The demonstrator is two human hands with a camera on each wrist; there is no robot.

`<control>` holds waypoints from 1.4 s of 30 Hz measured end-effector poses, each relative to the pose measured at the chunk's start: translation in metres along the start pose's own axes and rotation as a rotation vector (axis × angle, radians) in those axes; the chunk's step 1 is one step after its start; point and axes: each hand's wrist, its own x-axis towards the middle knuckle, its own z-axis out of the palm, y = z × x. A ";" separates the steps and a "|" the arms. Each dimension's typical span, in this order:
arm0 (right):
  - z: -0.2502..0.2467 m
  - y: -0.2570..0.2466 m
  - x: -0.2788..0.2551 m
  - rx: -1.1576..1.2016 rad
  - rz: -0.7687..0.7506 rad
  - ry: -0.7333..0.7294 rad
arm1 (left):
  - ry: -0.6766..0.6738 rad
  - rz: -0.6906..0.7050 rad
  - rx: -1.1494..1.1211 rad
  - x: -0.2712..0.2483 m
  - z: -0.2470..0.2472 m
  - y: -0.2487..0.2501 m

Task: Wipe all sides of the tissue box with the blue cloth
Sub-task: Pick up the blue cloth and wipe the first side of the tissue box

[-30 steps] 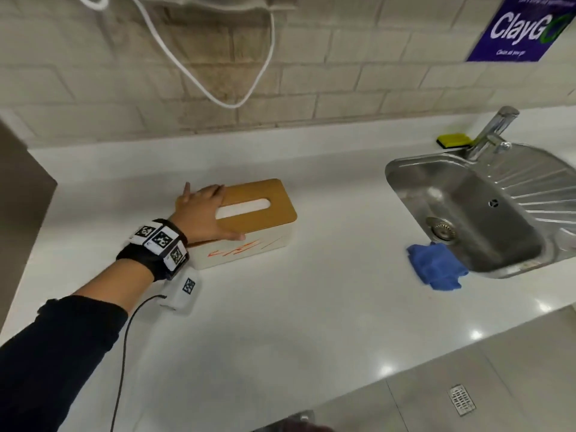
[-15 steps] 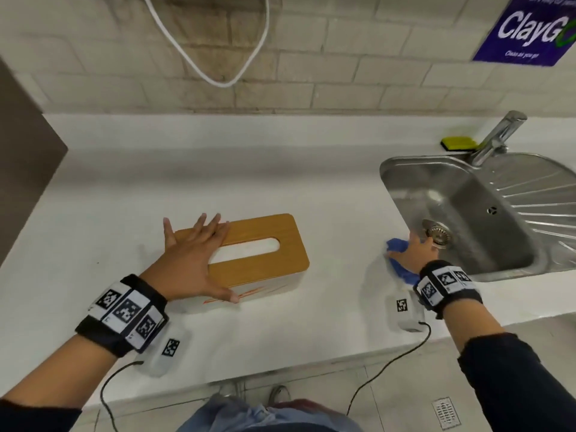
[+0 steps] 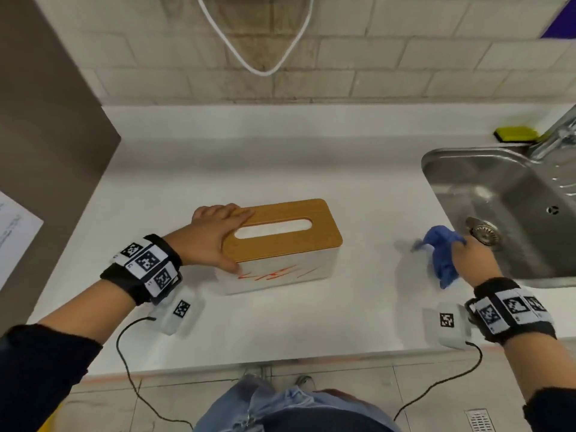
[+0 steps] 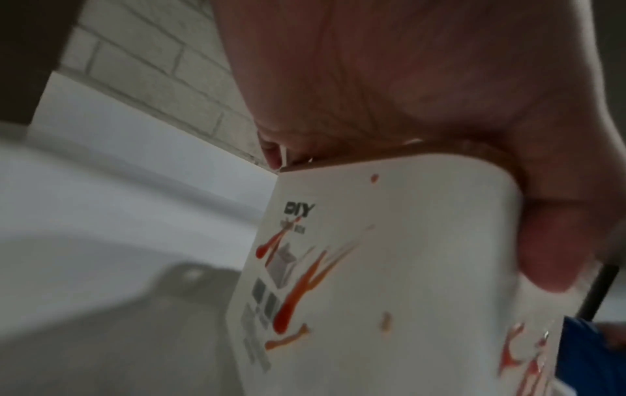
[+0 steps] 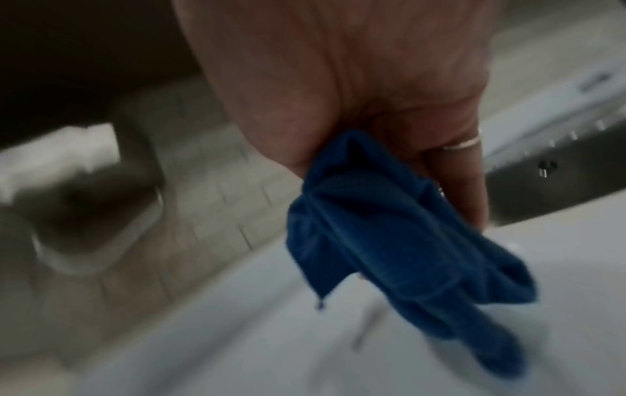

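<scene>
**Q:** Two hands are in view. What is each one doing, and why?

**Me:** My left hand [image 3: 212,236] lies palm down on the left end of the tissue box [image 3: 282,241], fingers draped over the far edge of its wooden lid and thumb pressed against the near white side. I judge that hold is there to stop the box sliding once wiping starts. My right hand [image 3: 473,257] is clenched around the blue cloth [image 3: 444,257], bunched and lifted just off the counter [image 3: 311,322], its loose end dangling.

**Q:** Where does the box sit?

**Me:** Flat on the white counter, centre of the head view, lid up, well apart from the cloth. The sink [image 3: 511,188] is at the far right, right beside my cloth hand.

**Q:** Is there anything to wipe?

**Me:** Yes. Orange-red streaks run across the near side, and the left wrist view shows more on the end panel under my palm. No wiping has begun; the cloth must first cross to the box.
</scene>
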 end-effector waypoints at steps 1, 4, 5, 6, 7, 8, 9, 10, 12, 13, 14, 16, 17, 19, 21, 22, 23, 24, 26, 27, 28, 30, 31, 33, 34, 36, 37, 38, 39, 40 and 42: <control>0.001 -0.004 -0.017 0.161 -0.071 0.006 | -0.029 -0.006 -0.096 0.003 -0.006 -0.004; 0.016 -0.024 -0.074 0.741 -0.245 -0.018 | -0.209 -0.040 -0.513 0.008 -0.020 -0.015; 0.023 -0.032 -0.091 0.857 -0.331 -0.024 | -0.261 -0.053 -0.623 0.008 -0.023 -0.019; 0.032 -0.044 -0.107 0.918 -0.427 -0.024 | -0.293 -0.061 -0.707 0.008 -0.026 -0.021; 0.043 -0.058 -0.121 0.948 -0.522 -0.027 | -0.311 -0.071 -0.768 0.008 -0.026 -0.024; 0.057 -0.071 -0.130 0.947 -0.595 -0.017 | -0.325 -0.065 -0.820 0.009 -0.027 -0.027; 0.072 -0.084 -0.136 0.918 -0.643 0.001 | -0.337 -0.051 -0.862 0.010 -0.026 -0.030; 0.088 -0.096 -0.140 0.861 -0.671 0.016 | -0.344 -0.036 -0.892 0.012 -0.026 -0.032; 0.118 -0.114 -0.143 0.631 -0.723 0.017 | -0.341 -0.024 -0.942 0.014 -0.024 -0.033; 0.131 -0.123 -0.145 0.521 -0.741 0.020 | -0.334 -0.020 -0.962 0.016 -0.024 -0.033; 0.141 -0.129 -0.144 0.466 -0.742 0.034 | -0.331 -0.011 -0.979 0.017 -0.025 -0.033; 0.147 -0.145 -0.145 0.431 -0.661 0.097 | -0.341 0.016 -1.004 0.018 -0.025 -0.034; 0.146 -0.151 -0.143 0.401 -0.608 0.155 | -0.344 0.022 -1.008 0.018 -0.025 -0.035; 0.139 -0.160 -0.139 0.296 -0.591 0.264 | -0.356 0.032 -1.014 0.020 -0.023 -0.037; 0.137 -0.162 -0.131 0.231 -0.705 0.276 | -0.355 0.026 -1.036 0.022 -0.021 -0.039; 0.139 -0.161 -0.127 0.212 -0.764 0.250 | -0.348 0.015 -1.048 0.023 -0.020 -0.041; 0.141 -0.159 -0.123 0.202 -0.797 0.234 | -0.340 0.007 -1.057 0.024 -0.019 -0.042; 0.143 -0.158 -0.121 0.221 -0.805 0.235 | -0.331 0.006 -1.064 0.024 -0.018 -0.042; 0.147 -0.163 -0.118 0.378 -0.751 0.227 | -0.312 0.004 -1.078 0.024 -0.016 -0.043; 0.148 -0.168 -0.120 0.477 -0.722 0.193 | -0.303 0.001 -1.082 0.024 -0.015 -0.044; 0.152 -0.174 -0.120 0.547 -0.714 0.149 | -0.295 0.001 -1.087 0.024 -0.014 -0.044; 0.156 -0.188 -0.130 0.592 -0.775 0.040 | -0.267 -0.013 -1.111 0.025 -0.012 -0.046; 0.158 -0.193 -0.135 0.585 -0.823 -0.025 | -0.247 -0.024 -1.129 0.025 -0.011 -0.047; 0.157 -0.199 -0.149 0.517 -0.945 -0.115 | -0.223 -0.022 -1.147 0.026 -0.010 -0.048; 0.157 -0.200 -0.155 0.444 -1.029 -0.135 | -0.223 -0.014 -1.147 0.026 -0.010 -0.049; 0.162 -0.195 -0.159 0.245 -1.214 -0.137 | -0.240 0.009 -1.141 0.025 -0.011 -0.048; 0.166 -0.191 -0.160 0.160 -1.287 -0.135 | -0.249 0.014 -1.128 0.024 -0.011 -0.047; 0.172 -0.185 -0.156 0.096 -1.333 -0.160 | -0.254 0.024 -1.110 0.025 -0.012 -0.046; 0.175 -0.179 -0.153 0.054 -1.379 -0.183 | -0.262 0.028 -1.092 0.025 -0.013 -0.045; 0.177 -0.174 -0.150 0.021 -1.432 -0.195 | -0.276 0.025 -1.087 0.025 -0.013 -0.045; 0.173 -0.163 -0.144 -0.028 -1.519 -0.175 | -0.302 0.019 -1.074 0.025 -0.014 -0.044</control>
